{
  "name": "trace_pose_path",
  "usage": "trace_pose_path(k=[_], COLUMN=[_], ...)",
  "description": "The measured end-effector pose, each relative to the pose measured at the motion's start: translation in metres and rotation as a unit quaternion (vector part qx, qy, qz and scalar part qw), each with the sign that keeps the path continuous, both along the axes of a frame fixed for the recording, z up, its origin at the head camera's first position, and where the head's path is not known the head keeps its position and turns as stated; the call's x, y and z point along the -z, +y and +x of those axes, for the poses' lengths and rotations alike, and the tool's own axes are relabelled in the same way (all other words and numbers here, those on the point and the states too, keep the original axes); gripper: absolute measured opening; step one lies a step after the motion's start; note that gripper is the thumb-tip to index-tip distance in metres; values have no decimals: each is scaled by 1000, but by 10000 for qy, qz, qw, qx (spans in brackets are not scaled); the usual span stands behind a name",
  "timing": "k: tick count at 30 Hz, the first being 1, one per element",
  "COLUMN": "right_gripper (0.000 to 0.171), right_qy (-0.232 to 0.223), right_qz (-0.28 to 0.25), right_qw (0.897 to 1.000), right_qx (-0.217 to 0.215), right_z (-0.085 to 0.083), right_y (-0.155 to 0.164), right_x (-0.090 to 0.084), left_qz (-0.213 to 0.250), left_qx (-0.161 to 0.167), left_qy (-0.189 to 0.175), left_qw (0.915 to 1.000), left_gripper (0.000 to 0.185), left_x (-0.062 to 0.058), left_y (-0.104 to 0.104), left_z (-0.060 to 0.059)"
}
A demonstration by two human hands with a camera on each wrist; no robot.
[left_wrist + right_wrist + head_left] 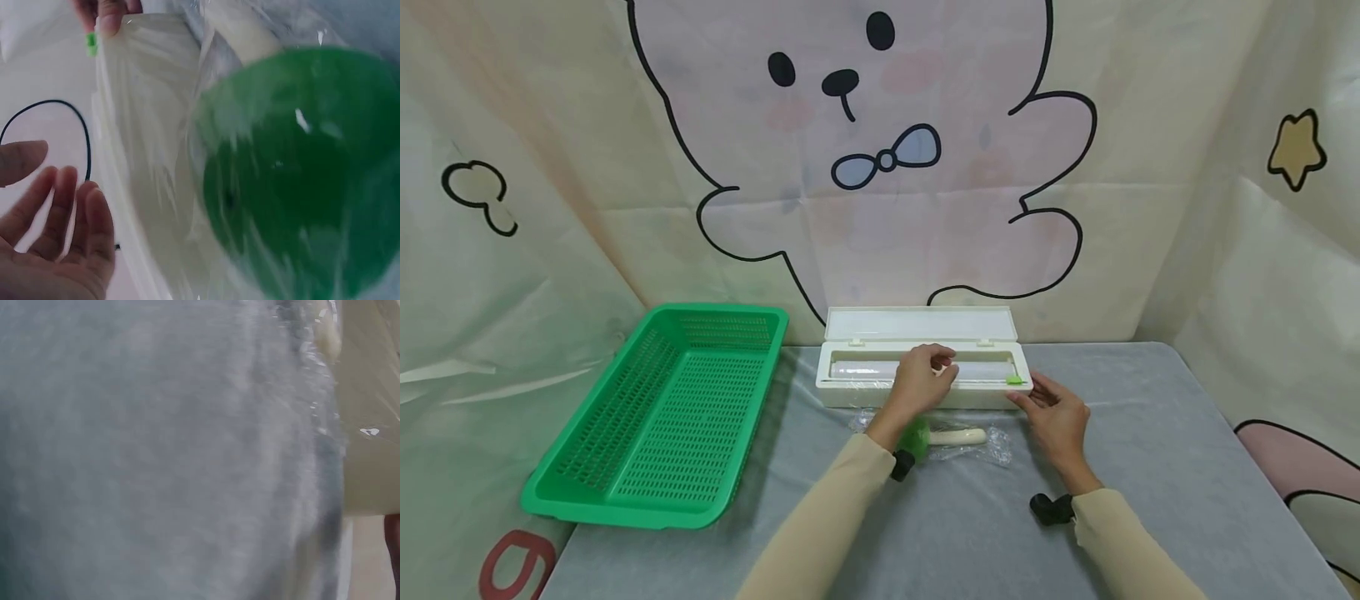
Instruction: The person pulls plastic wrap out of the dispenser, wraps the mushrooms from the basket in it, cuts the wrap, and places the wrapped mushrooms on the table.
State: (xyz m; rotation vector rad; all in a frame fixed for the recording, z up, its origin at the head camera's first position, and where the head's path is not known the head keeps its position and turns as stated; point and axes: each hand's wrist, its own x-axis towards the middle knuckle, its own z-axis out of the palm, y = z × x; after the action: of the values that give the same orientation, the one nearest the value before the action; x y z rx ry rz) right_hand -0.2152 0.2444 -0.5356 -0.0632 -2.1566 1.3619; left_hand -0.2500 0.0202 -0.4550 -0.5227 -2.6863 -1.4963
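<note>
Left hand [917, 385] sits over the open cling-film dispenser [925, 400], fingers loosely curled above the film roll [865, 367]. In the left wrist view the fingers [69, 212] look relaxed and apart, nothing clearly pinched. Right hand [1054, 415] is at the dispenser's right front corner, fingertips touching the box just below the green slide cutter [1014, 380]; no real grip, looks like it's steadying the box. Right wrist view is mostly blurred grey tablecloth [156, 456], no help.

Step, as I read it: at the dispenser, about to draw film or work the cutter. Next move calls for a pinch on the film's free edge, which I can't locate, while the right hand keeps the box from sliding.

Wrapped item [951, 437]: green head, cream handle, already under crinkled film, lying on the table just in front of the dispenser, between the 2 forearms.

Count:
- 2 hands
- 1 dispenser, lid [917, 323] up
- 1 roll
- 1 cutter
- 1 wrapped item
- 1 green basket [625, 475], at left, well apart
</note>
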Motion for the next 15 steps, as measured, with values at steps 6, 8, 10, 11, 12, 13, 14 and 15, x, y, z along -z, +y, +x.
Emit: trace_pose_path(k=[6,8,10,11,12,13,14,15], right_gripper=[47,47,47,48,48,49,50,52], right_qy=[-343,-490,-632,-701,-758,-803,-852,-892], right_qz=[226,292,339,377,436,519,614,712], right_qw=[9989,9979,9967,9960,9952,9943,9931,9916], right_qx=[-234,-300,-380,-413,-445,-479,-528,-609], right_z=[-3,-4,-4,-4,-4,-4,-4,-5], right_y=[8,11,14,16,17,18,19,21], right_x=[-4,-5,-7,-8,-9,-10,-10,-11], left_qz=[-130,-98,-116,-151,-183,-227,-270,-339], left_qx=[497,577,617,634,646,650,651,634], left_qy=[100,91,104,130,147,138,153,153], left_qw=[9986,9982,9980,9978,9976,9975,9974,9973], left_gripper=[25,24,24,24,24,24,24,24], left_x=[7,8,10,11,12,12,13,13], left_y=[18,22,26,28,30,32,34,36], left_z=[-6,-6,-5,-5,-5,-5,-5,-5])
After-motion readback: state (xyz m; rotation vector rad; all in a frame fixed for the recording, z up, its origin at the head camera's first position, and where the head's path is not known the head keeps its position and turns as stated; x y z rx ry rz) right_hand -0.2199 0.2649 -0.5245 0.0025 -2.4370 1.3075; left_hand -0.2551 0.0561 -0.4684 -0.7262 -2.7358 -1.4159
